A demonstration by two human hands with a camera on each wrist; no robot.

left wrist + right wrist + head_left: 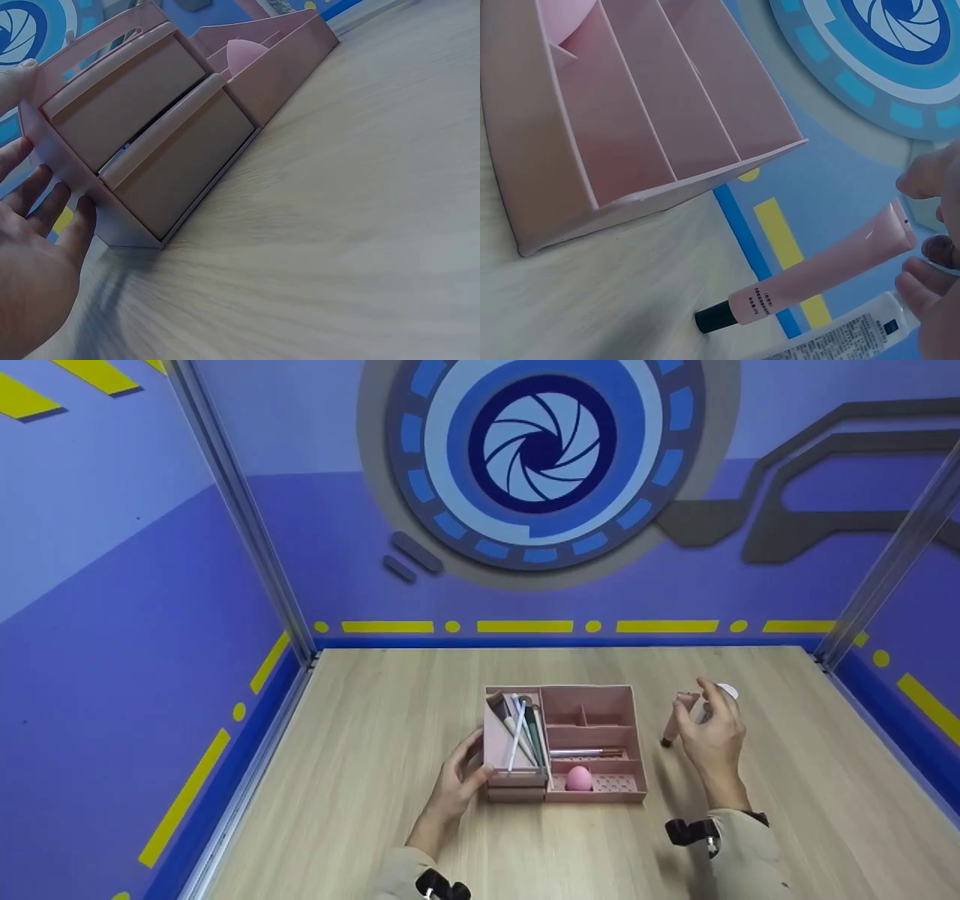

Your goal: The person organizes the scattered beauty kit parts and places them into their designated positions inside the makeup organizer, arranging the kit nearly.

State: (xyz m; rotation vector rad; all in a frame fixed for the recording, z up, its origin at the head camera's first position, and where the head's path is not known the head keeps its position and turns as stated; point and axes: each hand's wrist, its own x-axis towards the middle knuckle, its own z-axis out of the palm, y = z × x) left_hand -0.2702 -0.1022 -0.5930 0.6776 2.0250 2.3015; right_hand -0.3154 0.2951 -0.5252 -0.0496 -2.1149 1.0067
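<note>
A pink desk organizer stands on the table. My left hand rests against its left side, thumb at the front corner; in the left wrist view the spread fingers lie along the side wall beside two drawers. To the organizer's right, my right hand holds a pink squeeze tube near its flat end, black cap pointing down close to the table. A white printed tube is beside it at the fingertips. Past the fingers shows a white round thing.
Makeup brushes and other slim sticks lean in the organizer's left compartment. A pink egg-shaped sponge sits in the front right compartment, with slim pencil-like items behind it. Walls and metal posts border the table.
</note>
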